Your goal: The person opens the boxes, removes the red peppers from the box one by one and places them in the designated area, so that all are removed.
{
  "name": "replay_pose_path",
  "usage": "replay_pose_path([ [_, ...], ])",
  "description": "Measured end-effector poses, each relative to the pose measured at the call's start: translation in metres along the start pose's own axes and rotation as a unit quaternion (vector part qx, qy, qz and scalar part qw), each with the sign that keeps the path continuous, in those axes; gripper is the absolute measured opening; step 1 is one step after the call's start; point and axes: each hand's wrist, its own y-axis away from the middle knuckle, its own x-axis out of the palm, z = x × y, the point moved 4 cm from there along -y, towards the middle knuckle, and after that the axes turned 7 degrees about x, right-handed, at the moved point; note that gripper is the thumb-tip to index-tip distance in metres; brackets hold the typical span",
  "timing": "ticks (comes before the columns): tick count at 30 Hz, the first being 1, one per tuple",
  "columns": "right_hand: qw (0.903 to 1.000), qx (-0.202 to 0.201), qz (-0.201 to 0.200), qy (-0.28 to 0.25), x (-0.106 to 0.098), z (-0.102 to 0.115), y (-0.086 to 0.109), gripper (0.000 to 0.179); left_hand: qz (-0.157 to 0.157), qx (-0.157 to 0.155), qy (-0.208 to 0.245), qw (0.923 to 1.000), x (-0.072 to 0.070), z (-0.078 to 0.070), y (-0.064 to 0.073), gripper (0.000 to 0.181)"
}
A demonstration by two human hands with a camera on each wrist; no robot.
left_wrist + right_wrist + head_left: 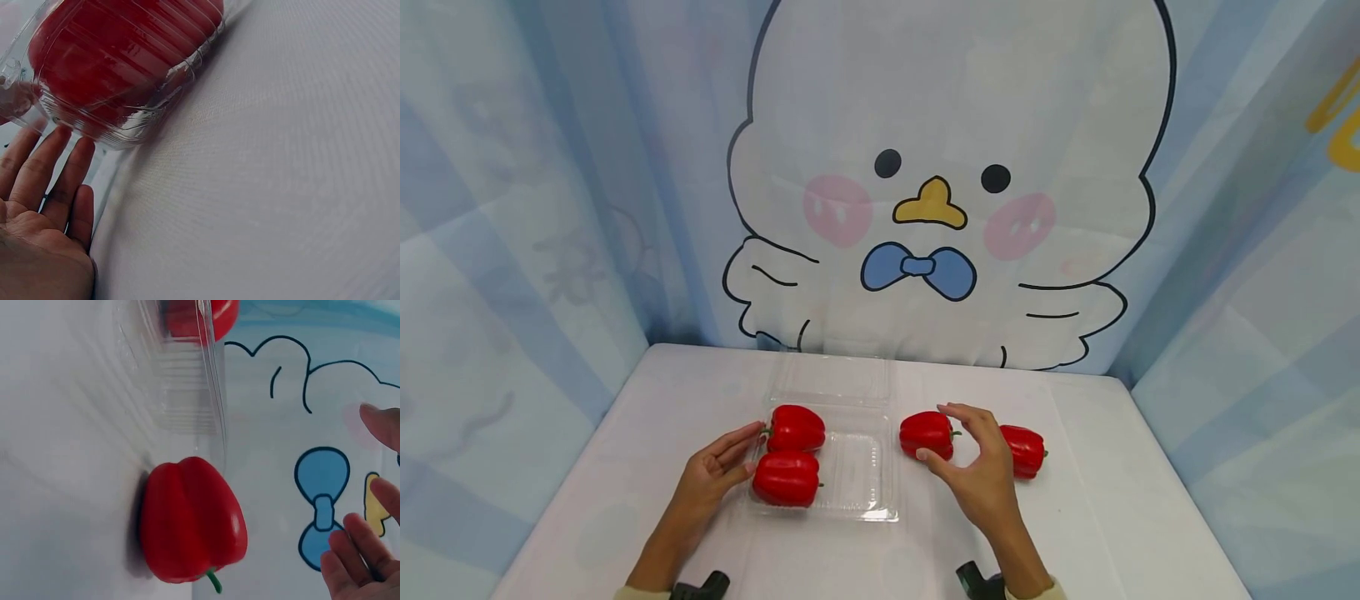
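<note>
Two red bell peppers, an upper one (797,428) and a lower one (786,479), lie in the left half of a clear plastic clamshell container (859,467), its lid folded back. At its left edge my left hand (711,475) touches the wall with extended fingers, the fingertips (80,147) against the plastic in the left wrist view. A third red bell pepper (925,433) sits on the table right of the container. My right hand (977,471) hovers over it, thumb and fingers spread; the right wrist view shows a gap between hand and pepper (190,522).
Another red bell pepper (1024,452) lies farther right, partly hidden behind my right hand. The white table (1097,517) ends at a back curtain (955,100) printed with a cartoon bird. Blue and white curtains (535,250) hang at both sides.
</note>
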Motion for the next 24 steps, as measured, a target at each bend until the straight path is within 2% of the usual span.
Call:
replay_pose_path([
  [10, 0.9988, -0.011, 0.025, -0.041, 0.027, 0.007, 0.011, 0.068, -0.002, 0.001, -0.002, 1.0, 0.0, -0.001, 0.0, 0.068],
  [24, 0.9946, 0.007, 0.073, -0.074, 0.061, 0.018, 0.027, 0.069, 0.006, 0.01, -0.001, 0.9999, -0.002, 0.002, -0.001, 0.068],
])
